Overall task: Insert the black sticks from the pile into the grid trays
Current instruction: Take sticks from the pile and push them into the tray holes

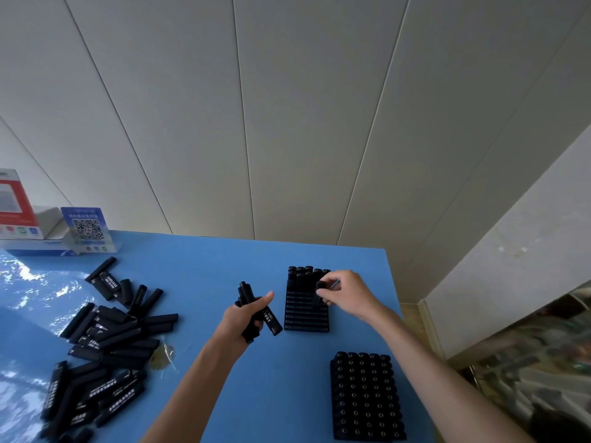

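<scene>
Full grid tray (367,398) nearest, left hand (238,318) gripping sticks (248,306) (several), right hand (348,294) pinching one stick (319,290) over far tray (305,318), pile (105,346) left.

My left hand (244,314) grips a small bundle of black sticks (252,306), thumb laid across them, their ends poking out above and below my fist. Just right of it, my right hand (347,294) pinches a single stick (319,292) upright over the partly filled grid tray (306,310), whose far rows already hold sticks while the rows nearer me are open. Nearer me, below my right forearm, lies a full grid tray (366,396). Well off to the left of my left hand sprawls the pile of sticks (102,346) on the blue table (204,270). Beyond the pile stands a QR-code sign (86,228) beside a red-and-white box (16,206).
</scene>
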